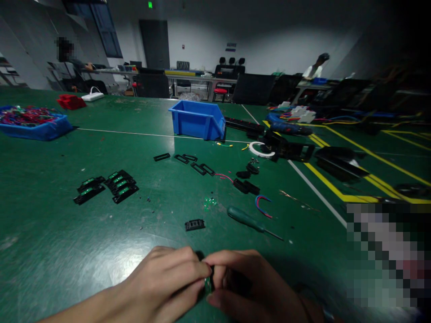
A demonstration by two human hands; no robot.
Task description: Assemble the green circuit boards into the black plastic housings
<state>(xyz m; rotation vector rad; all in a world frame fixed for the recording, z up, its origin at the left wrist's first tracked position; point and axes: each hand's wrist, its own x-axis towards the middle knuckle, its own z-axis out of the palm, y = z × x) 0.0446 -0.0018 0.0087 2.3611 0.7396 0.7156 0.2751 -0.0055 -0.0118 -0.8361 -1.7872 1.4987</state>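
Note:
Close to the table's near edge, my left hand (171, 278) and my right hand (252, 280) meet, both with fingers pinched. Between the fingertips is a small green circuit board (208, 283), which seems to sit against a dark part mostly hidden by the fingers. Just beyond the hands lies a black plastic frame (194, 224). A green-handled screwdriver (247, 219) rests to the right of it. Small green pieces (210, 203) are scattered behind the frame. To the left, several black frames fitted with green boards (121, 185) lie grouped together.
A blue bin (197, 120) stands mid-table, with black rectangular frames (198, 168) in front. At far left is a blue tray (43, 130) of wires near red bins (71, 102). Black housings (292, 150), a white ring (261, 150) and wires (262, 206) lie right. Two people sit farther back.

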